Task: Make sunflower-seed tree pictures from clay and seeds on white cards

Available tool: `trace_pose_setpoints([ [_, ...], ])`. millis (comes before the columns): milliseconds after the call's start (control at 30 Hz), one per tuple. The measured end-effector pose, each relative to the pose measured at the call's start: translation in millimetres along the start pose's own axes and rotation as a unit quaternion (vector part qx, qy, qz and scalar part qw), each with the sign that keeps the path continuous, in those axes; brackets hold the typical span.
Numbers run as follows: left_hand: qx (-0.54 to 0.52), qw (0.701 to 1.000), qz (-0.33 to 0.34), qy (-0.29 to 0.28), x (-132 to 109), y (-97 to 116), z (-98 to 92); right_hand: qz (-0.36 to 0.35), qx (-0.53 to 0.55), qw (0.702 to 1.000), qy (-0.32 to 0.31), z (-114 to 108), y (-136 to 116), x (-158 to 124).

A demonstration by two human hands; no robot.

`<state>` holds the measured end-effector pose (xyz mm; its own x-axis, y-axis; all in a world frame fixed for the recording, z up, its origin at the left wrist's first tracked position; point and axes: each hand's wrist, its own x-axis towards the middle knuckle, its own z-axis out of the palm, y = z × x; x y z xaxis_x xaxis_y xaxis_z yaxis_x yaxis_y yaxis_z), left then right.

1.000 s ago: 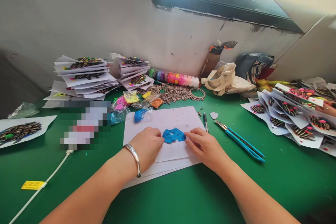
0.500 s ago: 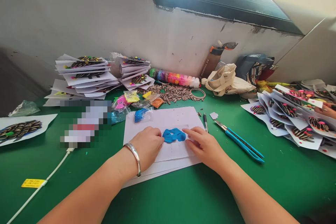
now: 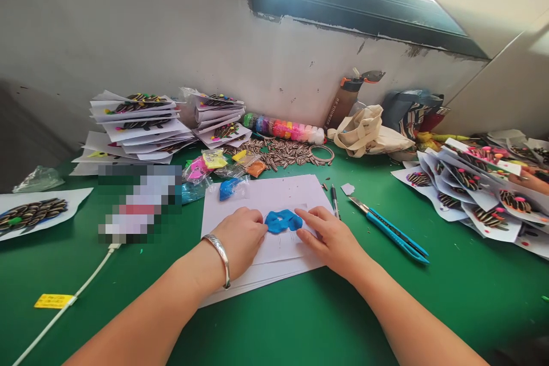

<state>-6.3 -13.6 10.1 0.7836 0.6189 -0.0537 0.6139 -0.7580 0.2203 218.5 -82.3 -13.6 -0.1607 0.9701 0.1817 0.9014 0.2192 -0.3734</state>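
Note:
Flattened blue modelling clay [image 3: 278, 223] lies on a small white sheet [image 3: 283, 249] with thin drawn lines below it. That sheet rests on a stack of larger white paper [image 3: 240, 291]. My left hand [image 3: 242, 240], a silver bangle at its wrist, has its fingers curled with the tips at the clay's left edge; what they pinch, if anything, is hidden. On the other side my right hand [image 3: 332, 237] has its fingers stretched apart, the index fingertip touching the clay's right edge. A bag of blue clay [image 3: 230, 187] lies on the paper's far left corner.
Sunflower seeds [image 3: 281, 153] and small clay bags [image 3: 214, 158] lie behind the paper. To the right are a pen [image 3: 335, 201], a blue utility knife [image 3: 390, 231] and seed-decorated sheets [image 3: 476, 194], with another person's hand [image 3: 532, 180] beyond. A white cable [image 3: 64, 306] runs at left.
My right hand has shifted slightly left along the clay's right edge, and that edge looks more pressed in. My left hand stays in place.

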Motion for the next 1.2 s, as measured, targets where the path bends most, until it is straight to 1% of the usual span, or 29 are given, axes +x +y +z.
trace_pose_setpoints([
  [100, -0.001, 1.000, 0.006, 0.004, -0.1, -0.5, 0.2, -0.023, -0.054, 0.998, 0.006, 1.8, -3.4, 2.1],
  [200, 0.001, 1.000, 0.003, -0.001, -0.3, 0.1, -0.5, -0.017, -0.086, 0.996, 0.004, 3.1, -6.2, 4.3],
  [400, 0.003, 1.000, -0.003, -0.015, -0.5, 2.1, -2.0, 0.012, -0.041, 0.999, 0.007, 2.2, -2.3, 1.4],
  [533, 0.007, 1.000, -0.005, -0.018, -0.5, 2.5, -2.7, -0.019, -0.069, 0.997, 0.001, 3.8, -3.1, 0.8],
  [633, 0.005, 1.000, -0.004, -0.022, -0.3, 2.8, -3.4, -0.020, -0.088, 0.996, 0.004, 5.3, -4.6, 1.8],
  [800, 0.000, 1.000, -0.006, -0.020, 0.9, 2.7, -2.8, 0.007, -0.037, 0.999, 0.010, 3.6, -0.9, -0.5],
  [867, 0.001, 1.000, -0.007, -0.022, 1.4, 2.2, -2.1, -0.003, -0.029, 1.000, 0.008, 3.1, 0.7, -1.4],
  [1000, 0.004, 1.000, -0.008, -0.022, 1.4, 1.4, -1.6, -0.022, -0.055, 0.998, 0.006, 4.2, 0.0, 0.0],
  [1200, -0.001, 1.000, -0.007, -0.021, 0.6, 2.1, -2.0, 0.015, -0.008, 1.000, 0.011, 3.9, -0.1, 0.7],
])
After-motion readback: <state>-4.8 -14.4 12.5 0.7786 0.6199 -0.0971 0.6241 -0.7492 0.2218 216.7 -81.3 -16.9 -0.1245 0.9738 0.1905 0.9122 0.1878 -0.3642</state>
